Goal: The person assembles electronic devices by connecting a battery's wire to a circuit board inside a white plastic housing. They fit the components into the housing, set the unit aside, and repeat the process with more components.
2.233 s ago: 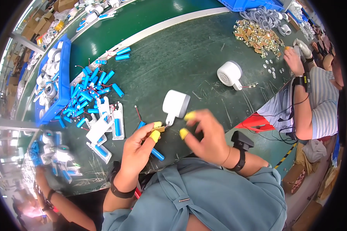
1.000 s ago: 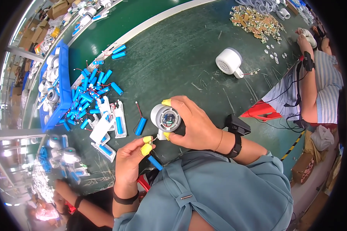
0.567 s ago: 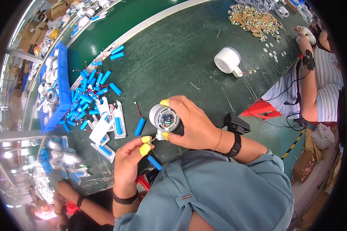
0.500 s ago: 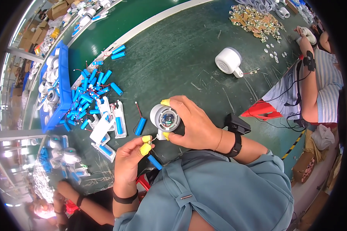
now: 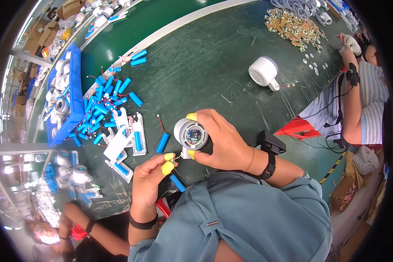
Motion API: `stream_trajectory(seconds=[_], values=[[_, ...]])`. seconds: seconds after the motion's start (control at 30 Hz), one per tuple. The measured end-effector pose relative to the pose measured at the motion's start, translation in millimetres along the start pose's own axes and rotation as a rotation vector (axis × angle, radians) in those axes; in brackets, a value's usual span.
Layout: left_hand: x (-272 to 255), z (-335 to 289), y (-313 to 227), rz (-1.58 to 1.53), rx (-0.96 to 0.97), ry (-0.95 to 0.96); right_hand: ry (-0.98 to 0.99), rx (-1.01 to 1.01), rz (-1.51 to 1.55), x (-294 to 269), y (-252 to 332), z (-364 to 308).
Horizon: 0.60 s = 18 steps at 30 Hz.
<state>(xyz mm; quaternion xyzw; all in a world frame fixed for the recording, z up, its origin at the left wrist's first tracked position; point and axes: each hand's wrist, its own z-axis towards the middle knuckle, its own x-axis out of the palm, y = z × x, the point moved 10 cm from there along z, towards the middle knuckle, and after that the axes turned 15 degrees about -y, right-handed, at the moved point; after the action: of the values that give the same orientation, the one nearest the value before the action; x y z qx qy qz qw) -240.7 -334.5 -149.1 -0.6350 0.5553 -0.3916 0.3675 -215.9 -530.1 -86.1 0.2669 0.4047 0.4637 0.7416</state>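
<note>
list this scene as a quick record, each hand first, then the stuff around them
left hand: pinches a small wired part, mostly hidden by fingertips
right hand: grips a round white casing, circuit board visible inside
table: dark green, scratched
left side: heaped blue batteries, blue bin
right side: second white casing

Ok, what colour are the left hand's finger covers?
Yellow finger covers; head view shows them best.

green table (image 5: 205, 65); blue cylinders (image 5: 101, 108); white housing (image 5: 263, 71); board pile (image 5: 294, 28); white discs (image 5: 311, 67)

Assembly workshop with heaped batteries (image 5: 101, 108)
</note>
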Motion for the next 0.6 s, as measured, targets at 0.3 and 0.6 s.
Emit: stream_trajectory(seconds=[0.3, 0.6], values=[[-0.1, 1.5, 0.9, 0.019, 0.025, 0.011, 0.013, 0.005, -0.007, -0.1, -1.6, -1.6], [2.1, 0.6, -1.2, 0.04, 0.033, 0.024, 0.011, 0.0, -0.007, 0.3, -2.3, -3.1]])
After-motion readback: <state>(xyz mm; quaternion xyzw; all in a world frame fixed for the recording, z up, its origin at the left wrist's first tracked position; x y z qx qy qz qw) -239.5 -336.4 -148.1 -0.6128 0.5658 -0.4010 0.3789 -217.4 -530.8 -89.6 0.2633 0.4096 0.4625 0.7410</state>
